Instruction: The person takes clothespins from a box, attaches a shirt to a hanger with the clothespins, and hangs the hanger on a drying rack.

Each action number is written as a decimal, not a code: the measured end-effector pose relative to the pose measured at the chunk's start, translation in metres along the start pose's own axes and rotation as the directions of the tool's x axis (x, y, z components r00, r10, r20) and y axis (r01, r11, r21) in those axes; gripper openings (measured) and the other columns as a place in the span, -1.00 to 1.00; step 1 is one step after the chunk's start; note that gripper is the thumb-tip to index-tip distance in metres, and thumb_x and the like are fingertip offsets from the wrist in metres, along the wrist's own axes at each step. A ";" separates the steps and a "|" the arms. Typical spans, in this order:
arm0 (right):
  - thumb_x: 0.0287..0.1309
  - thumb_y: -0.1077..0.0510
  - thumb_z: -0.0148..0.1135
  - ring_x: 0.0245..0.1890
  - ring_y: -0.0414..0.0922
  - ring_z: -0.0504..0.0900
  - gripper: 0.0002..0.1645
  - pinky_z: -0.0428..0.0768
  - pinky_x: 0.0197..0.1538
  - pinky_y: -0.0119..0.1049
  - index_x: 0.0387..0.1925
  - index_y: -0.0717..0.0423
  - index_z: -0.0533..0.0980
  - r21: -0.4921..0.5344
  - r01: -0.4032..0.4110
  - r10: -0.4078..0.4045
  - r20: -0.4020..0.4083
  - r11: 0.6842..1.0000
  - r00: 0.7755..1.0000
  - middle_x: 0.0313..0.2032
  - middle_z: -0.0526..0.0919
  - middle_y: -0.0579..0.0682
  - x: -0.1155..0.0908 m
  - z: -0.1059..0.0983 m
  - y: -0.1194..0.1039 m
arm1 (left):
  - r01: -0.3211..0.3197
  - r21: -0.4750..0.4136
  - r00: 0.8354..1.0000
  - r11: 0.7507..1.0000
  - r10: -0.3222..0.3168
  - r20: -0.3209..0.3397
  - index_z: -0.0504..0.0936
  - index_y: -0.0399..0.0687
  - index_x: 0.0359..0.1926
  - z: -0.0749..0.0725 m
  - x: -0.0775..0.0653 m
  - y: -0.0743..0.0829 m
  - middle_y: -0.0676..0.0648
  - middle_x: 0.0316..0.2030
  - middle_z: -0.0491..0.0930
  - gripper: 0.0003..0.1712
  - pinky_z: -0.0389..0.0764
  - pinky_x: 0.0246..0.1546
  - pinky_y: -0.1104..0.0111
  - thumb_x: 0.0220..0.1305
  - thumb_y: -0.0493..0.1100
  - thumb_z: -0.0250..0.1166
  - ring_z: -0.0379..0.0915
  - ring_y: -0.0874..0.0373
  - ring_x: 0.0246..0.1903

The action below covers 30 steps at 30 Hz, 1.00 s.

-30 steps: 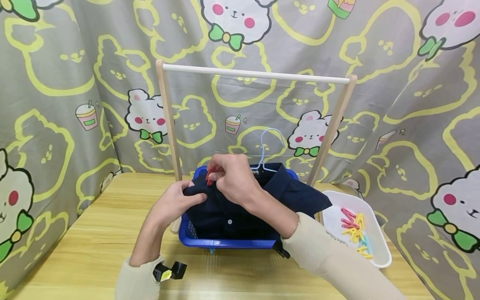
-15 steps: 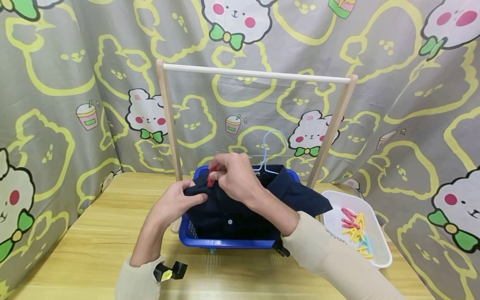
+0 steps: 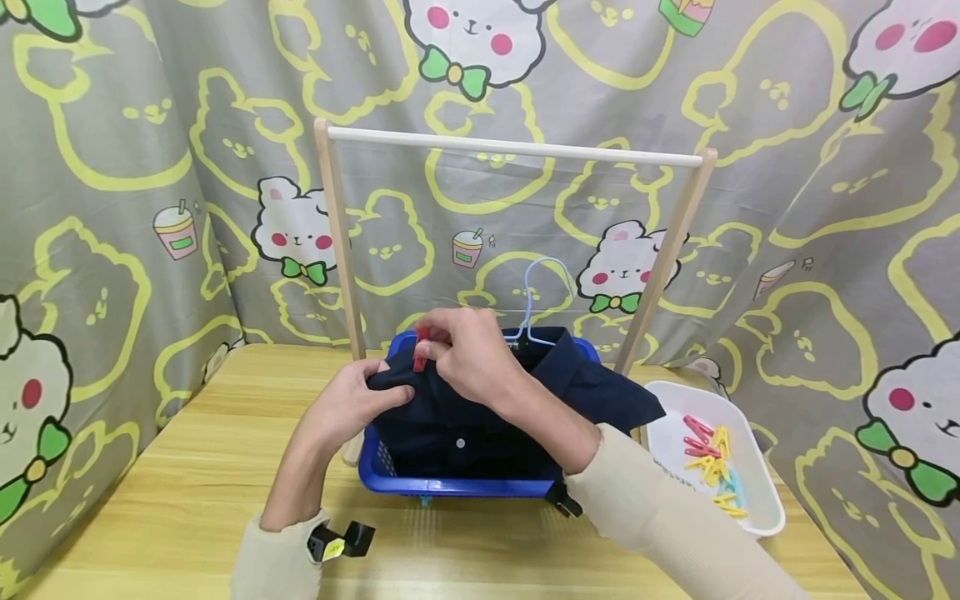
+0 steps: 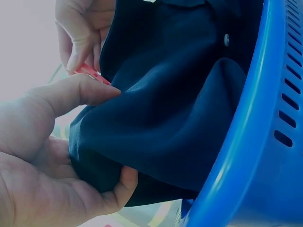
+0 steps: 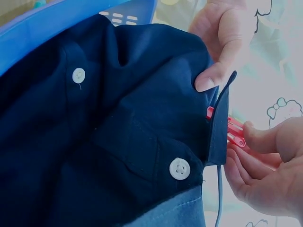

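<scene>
A dark navy shirt point(image 3: 495, 433) with white buttons lies on a pale blue wire hanger point(image 3: 527, 293), partly inside a blue basket point(image 3: 457, 487). My left hand point(image 3: 347, 407) grips the shirt near its left shoulder, thumb on top and fingers curled beneath the cloth point(image 4: 156, 118). Close by, my right hand point(image 3: 474, 357) pinches a red clothespin point(image 3: 419, 353) between thumb and fingers. In the right wrist view the clothespin point(image 5: 236, 134) sits at the shirt's collar edge, its red tip showing on the near side of the fabric.
A wooden rack with a white crossbar point(image 3: 517, 148) stands behind the basket. To the right, a white tray point(image 3: 772, 500) holds several red, yellow and blue clothespins point(image 3: 705, 467). Patterned curtains point(image 3: 495, 225) surround the wooden table point(image 3: 202, 483).
Both hands stay almost in place. The red clothespin has turned slightly between my right fingers, and the hanger hook has shifted a little.
</scene>
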State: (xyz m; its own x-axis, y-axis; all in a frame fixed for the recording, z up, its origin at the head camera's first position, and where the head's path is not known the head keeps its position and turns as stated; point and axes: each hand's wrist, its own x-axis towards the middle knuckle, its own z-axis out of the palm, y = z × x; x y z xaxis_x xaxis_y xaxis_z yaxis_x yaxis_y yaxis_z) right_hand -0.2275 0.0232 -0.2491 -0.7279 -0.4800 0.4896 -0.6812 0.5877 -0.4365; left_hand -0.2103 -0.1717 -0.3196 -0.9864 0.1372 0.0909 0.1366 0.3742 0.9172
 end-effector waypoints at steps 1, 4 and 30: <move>0.27 0.23 0.35 -0.32 -0.17 0.76 -0.83 0.68 -0.17 -0.28 -0.12 0.12 0.71 0.002 -0.002 0.002 0.001 1.000 1.000 -0.35 0.79 -0.06 0.000 0.000 0.000 | 0.000 0.001 1.000 1.000 0.000 0.000 0.47 -0.24 -0.33 0.000 0.000 0.000 -0.05 -0.48 0.30 -0.69 0.35 -0.39 0.27 0.23 -0.13 0.40 0.34 0.01 -0.42; 0.24 0.24 0.37 -0.31 -0.18 0.76 -0.83 0.69 -0.15 -0.28 -0.13 0.12 0.73 0.012 -0.008 0.008 -0.001 1.000 1.000 -0.38 0.79 -0.07 0.001 0.000 0.000 | 0.002 -0.003 1.000 1.000 -0.002 0.002 0.46 -0.24 -0.34 0.000 0.000 0.000 -0.05 -0.48 0.30 -0.69 0.34 -0.39 0.27 0.23 -0.13 0.40 0.33 0.01 -0.42; 0.25 0.23 0.36 -0.26 -0.16 0.77 -0.83 0.68 -0.14 -0.30 -0.13 0.08 0.74 0.006 -0.022 0.022 0.026 1.000 0.999 -0.34 0.80 -0.06 0.004 0.003 0.000 | 0.002 -0.007 1.000 1.000 -0.002 0.003 0.45 -0.24 -0.33 0.000 0.000 0.001 -0.03 -0.49 0.28 -0.70 0.34 -0.43 0.29 0.22 -0.15 0.39 0.31 0.03 -0.44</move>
State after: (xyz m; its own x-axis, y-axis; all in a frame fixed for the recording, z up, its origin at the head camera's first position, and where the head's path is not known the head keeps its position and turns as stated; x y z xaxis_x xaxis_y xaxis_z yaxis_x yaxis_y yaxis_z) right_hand -0.2304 0.0193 -0.2490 -0.7443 -0.4840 0.4601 -0.6655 0.5942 -0.4517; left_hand -0.2098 -0.1709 -0.3187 -0.9863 0.1395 0.0875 0.1336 0.3677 0.9203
